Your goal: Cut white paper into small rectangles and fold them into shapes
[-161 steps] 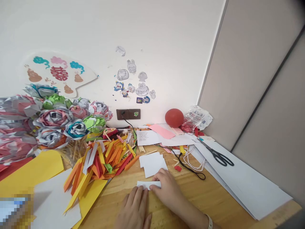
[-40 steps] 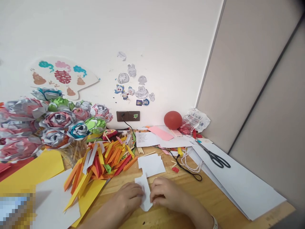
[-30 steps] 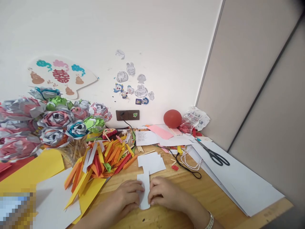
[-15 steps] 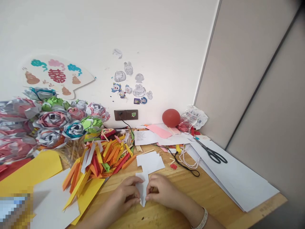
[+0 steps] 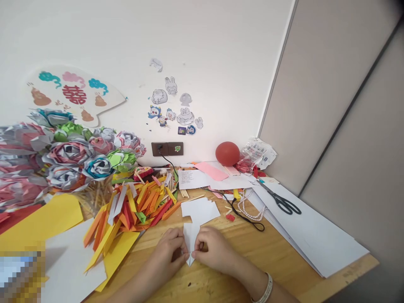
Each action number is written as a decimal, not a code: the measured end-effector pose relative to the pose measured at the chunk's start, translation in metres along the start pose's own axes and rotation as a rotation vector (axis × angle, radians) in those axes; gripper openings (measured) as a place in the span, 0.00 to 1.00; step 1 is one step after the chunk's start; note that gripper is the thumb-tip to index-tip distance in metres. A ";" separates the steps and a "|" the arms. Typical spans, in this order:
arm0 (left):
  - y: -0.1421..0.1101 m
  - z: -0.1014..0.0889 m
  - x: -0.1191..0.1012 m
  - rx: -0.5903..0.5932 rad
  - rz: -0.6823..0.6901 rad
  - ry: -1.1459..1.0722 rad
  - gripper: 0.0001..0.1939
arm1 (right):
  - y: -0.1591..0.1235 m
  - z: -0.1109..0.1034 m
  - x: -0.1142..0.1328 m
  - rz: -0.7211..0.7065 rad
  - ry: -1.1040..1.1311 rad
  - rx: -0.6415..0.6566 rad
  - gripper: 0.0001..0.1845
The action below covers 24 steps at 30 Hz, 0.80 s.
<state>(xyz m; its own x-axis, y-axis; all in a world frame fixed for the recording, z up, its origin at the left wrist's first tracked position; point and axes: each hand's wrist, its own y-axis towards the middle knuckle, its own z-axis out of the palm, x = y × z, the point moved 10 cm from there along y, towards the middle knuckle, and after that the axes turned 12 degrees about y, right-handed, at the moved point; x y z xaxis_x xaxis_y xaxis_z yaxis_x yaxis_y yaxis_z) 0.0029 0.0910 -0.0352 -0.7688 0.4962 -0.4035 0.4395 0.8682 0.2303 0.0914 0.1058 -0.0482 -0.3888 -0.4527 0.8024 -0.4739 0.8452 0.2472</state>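
A narrow strip of white paper (image 5: 191, 235) lies between my hands on the wooden table, its near end folded to a point. My left hand (image 5: 173, 251) pinches the strip's left edge close to that point. From the other side my right hand (image 5: 214, 250) pinches the right edge, the two sets of fingertips almost meeting over the middle. Just beyond the strip lie some loose white paper pieces (image 5: 202, 210). A bracelet circles my right wrist.
Folded coloured paper strips (image 5: 142, 206) are heaped at left, below paper flowers (image 5: 72, 151). Yellow and white sheets lie at the left front. Black scissors (image 5: 284, 203) rest on white sheets (image 5: 315, 235) at right. A bead string, black cord and red balloon (image 5: 227, 154) are farther back.
Both hands have drawn closer together over the paper's near end. Its tip now shows a neater point with both edges folded in. The view has shifted slightly.
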 end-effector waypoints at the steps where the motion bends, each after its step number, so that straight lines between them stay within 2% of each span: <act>1: 0.000 0.000 0.000 -0.007 -0.010 0.000 0.06 | 0.000 0.000 0.000 0.003 -0.009 -0.013 0.08; 13: -0.004 0.006 0.003 -0.071 -0.070 0.087 0.07 | -0.007 -0.002 0.007 0.041 -0.203 -0.113 0.07; 17: -0.002 0.006 0.003 -0.074 -0.089 0.090 0.06 | -0.010 0.000 0.013 -0.005 -0.213 -0.086 0.06; 24: -0.001 0.004 0.003 -0.067 -0.104 0.078 0.06 | -0.012 0.004 0.016 -0.018 -0.214 -0.038 0.16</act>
<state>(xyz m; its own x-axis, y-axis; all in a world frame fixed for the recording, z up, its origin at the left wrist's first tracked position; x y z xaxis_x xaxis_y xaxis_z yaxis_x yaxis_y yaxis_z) 0.0016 0.0916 -0.0405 -0.8433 0.3998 -0.3592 0.3256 0.9117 0.2506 0.0880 0.0872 -0.0405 -0.5417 -0.5140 0.6651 -0.4533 0.8449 0.2839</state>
